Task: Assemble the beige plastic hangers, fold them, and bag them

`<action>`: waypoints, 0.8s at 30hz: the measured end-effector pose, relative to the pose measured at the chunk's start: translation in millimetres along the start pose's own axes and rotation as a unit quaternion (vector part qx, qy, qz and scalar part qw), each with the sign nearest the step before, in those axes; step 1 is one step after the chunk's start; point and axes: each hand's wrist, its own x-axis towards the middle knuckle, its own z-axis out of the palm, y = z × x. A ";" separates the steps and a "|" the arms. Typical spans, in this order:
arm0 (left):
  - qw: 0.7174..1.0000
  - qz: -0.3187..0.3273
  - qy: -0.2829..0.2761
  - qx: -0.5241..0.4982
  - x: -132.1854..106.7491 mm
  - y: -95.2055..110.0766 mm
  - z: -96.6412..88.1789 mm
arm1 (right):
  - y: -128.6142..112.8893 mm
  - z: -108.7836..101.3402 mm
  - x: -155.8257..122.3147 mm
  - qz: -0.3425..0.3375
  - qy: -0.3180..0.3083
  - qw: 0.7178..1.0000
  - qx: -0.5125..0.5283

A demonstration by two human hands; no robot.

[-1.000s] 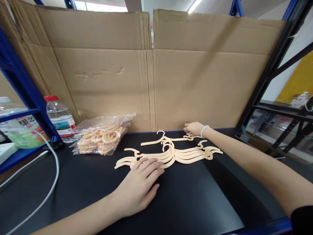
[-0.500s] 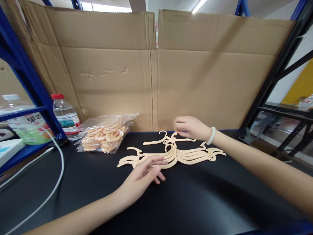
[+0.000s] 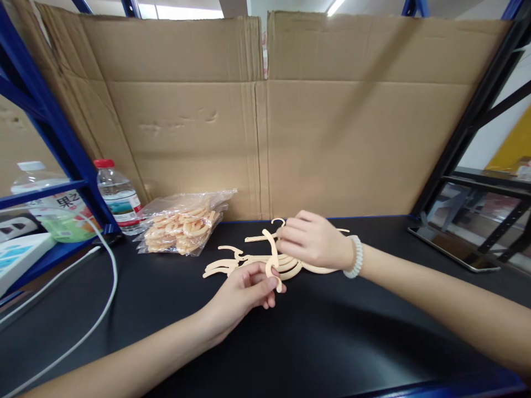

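My left hand point(image 3: 251, 287) pinches a cream plastic hanger piece point(image 3: 271, 257) between thumb and fingers. The piece stands roughly upright, its curved arm pointing up and a rounded hook end at the bottom. Close by on the right, my right hand point(image 3: 309, 240) has its fingers curled together beside the piece's upper part. Its fingertips are partly hidden, so whether they grip anything is unclear. Beneath and behind both hands, several cream hangers point(image 3: 219, 267) lie nested on the black table, partly covered by the right hand. Another hanger part point(image 3: 255, 239) lies just behind them.
A clear plastic bag point(image 3: 182, 224) of cream parts sits to the left. Behind it stand a red-capped water bottle point(image 3: 120, 196) and a larger bottle point(image 3: 58, 210). A white cable point(image 3: 112, 287) curves across the left side. A cardboard wall point(image 3: 186, 138) closes the back; a tablet-like device point(image 3: 452, 249) lies right.
My left hand has closed around a hanger piece that it was not holding before. My right hand has come from the rear hanger parts toward the left hand.
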 end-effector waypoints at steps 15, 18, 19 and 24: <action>0.999 0.034 0.024 -0.020 2.7 -4.2 -7.7 | 37.3 93.2 -64.7 0.365 -0.250 0.875 0.196; 0.999 0.031 0.031 -0.024 2.6 -5.0 -10.7 | 37.3 95.8 -63.2 0.394 -0.223 0.867 0.208; 0.999 0.029 0.035 -0.026 2.5 -4.7 -11.4 | 38.7 92.7 -62.1 0.402 -0.210 0.866 0.211; 0.997 0.038 0.063 -0.035 3.1 -0.3 -13.5 | 39.3 52.3 -57.9 0.417 -0.124 0.872 0.227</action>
